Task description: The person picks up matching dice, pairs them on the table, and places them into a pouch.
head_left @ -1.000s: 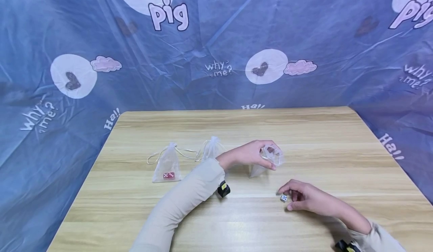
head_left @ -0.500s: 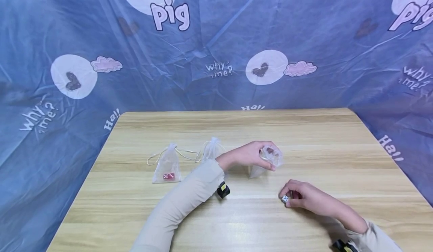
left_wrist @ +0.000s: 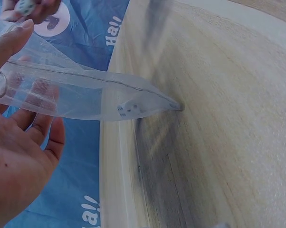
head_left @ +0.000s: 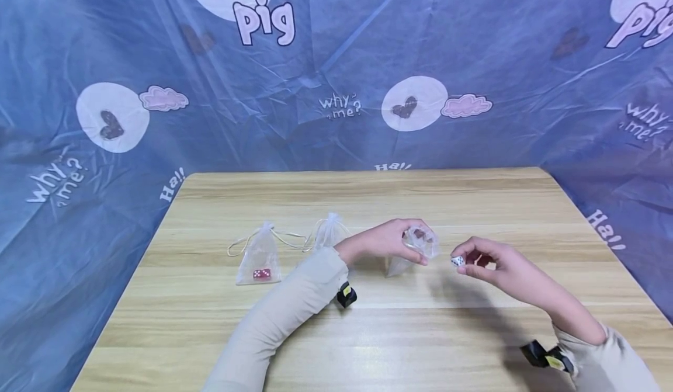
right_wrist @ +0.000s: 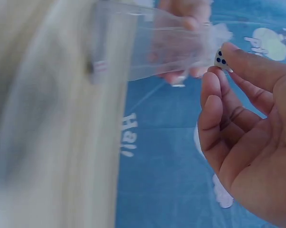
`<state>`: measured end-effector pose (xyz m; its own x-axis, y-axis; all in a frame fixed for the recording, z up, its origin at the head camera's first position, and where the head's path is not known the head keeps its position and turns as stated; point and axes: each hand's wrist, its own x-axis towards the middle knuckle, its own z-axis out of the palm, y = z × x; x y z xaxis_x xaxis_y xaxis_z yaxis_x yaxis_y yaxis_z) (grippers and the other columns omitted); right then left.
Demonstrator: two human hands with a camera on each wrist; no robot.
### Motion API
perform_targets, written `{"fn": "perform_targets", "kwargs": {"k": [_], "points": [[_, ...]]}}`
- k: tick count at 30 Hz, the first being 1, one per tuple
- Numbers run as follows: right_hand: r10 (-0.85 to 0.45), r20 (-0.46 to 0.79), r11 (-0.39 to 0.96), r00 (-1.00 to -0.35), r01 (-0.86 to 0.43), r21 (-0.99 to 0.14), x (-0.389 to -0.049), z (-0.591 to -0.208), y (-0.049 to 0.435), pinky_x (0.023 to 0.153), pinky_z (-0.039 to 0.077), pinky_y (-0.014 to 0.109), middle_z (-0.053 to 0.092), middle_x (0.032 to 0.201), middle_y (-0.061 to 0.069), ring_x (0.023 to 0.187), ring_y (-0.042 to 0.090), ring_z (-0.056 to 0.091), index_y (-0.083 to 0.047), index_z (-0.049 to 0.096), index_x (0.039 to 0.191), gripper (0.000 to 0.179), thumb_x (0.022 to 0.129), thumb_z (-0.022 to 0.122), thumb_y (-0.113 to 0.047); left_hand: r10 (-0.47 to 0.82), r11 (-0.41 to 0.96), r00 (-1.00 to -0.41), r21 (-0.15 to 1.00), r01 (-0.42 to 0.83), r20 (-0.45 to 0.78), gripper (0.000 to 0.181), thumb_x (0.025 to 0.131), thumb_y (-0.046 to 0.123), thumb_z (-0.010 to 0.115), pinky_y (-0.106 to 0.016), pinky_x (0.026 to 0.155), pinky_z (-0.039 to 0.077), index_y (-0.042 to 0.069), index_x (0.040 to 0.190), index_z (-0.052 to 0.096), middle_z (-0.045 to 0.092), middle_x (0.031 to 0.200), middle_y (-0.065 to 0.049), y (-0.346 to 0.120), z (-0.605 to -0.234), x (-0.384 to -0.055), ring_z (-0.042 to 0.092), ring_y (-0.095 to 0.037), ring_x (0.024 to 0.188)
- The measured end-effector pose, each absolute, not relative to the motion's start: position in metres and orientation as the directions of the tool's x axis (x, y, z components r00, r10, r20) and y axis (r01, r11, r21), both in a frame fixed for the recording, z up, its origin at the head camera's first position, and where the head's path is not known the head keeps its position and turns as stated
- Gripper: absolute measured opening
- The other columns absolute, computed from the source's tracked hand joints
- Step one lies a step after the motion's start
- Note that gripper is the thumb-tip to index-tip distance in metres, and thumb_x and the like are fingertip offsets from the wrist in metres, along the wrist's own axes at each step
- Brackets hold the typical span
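Observation:
My left hand [head_left: 391, 240] grips a sheer white organza drawstring bag [head_left: 430, 246] near its mouth, which is spread wide. Through the mesh in the left wrist view, a white die [left_wrist: 129, 109] shows low in that bag, close to the bottom corner by the table. Just right of the mouth, my right hand [head_left: 502, 268] pinches another white die [head_left: 457, 261] between thumb and fingertips, raised above the table. Dark pips on this die [right_wrist: 221, 59] face the right wrist camera, with the bag behind it.
On the wooden table [head_left: 336, 345] to the left lies a tied organza bag [head_left: 260, 252] with red dice [head_left: 262, 274] inside. A second tied bag [head_left: 328, 233] is partly hidden behind my left forearm. A blue printed cloth [head_left: 294, 141] hangs behind the table.
My right hand has closed its fingertips on the white die, picked it up off the table and brought it up beside the bag's mouth. The left hand and bag have barely moved.

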<state>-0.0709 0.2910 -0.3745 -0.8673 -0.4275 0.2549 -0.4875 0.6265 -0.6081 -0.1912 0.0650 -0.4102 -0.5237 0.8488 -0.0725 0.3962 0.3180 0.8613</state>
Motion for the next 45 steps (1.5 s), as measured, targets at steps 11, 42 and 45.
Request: {"fn": "perform_targets", "kwargs": {"k": [11, 42, 45], "points": [[-0.415, 0.315, 0.587, -0.853, -0.516, -0.624, -0.084, -0.359, 0.276, 0.066, 0.046, 0.017, 0.064, 0.089, -0.012, 0.077, 0.001, 0.056, -0.017, 0.066, 0.100, 0.026, 0.083, 0.069, 0.003, 0.859, 0.291, -0.510, 0.860, 0.420, -0.041, 0.051, 0.077, 0.023, 0.081, -0.016, 0.087, 0.046, 0.018, 0.121, 0.058, 0.066, 0.105, 0.005, 0.064, -0.411, -0.191, 0.059, -0.002, 0.093], [-0.390, 0.401, 0.511, -0.829, -0.557, -0.655, -0.096, -0.360, 0.267, 0.065, 0.041, 0.018, 0.062, 0.095, -0.018, 0.076, 0.003, 0.051, -0.011, 0.065, 0.100, 0.031, 0.079, 0.069, 0.011, 0.865, 0.290, -0.500, 0.847, 0.447, -0.032, 0.048, 0.078, 0.021, 0.080, -0.016, 0.086, 0.047, 0.015, 0.120, 0.058, 0.065, 0.105, 0.003, 0.063, -0.409, -0.190, 0.058, -0.002, 0.092], [-0.410, 0.418, 0.489, -0.811, -0.582, -0.650, -0.097, -0.361, 0.265, 0.066, 0.040, 0.019, 0.063, 0.097, -0.017, 0.078, 0.003, 0.051, -0.012, 0.064, 0.099, 0.033, 0.078, 0.069, 0.013, 0.864, 0.299, -0.502, 0.845, 0.444, -0.042, 0.049, 0.078, 0.023, 0.081, -0.016, 0.085, 0.047, 0.017, 0.120, 0.058, 0.064, 0.105, 0.004, 0.064, -0.409, -0.190, 0.058, -0.003, 0.092]]}}
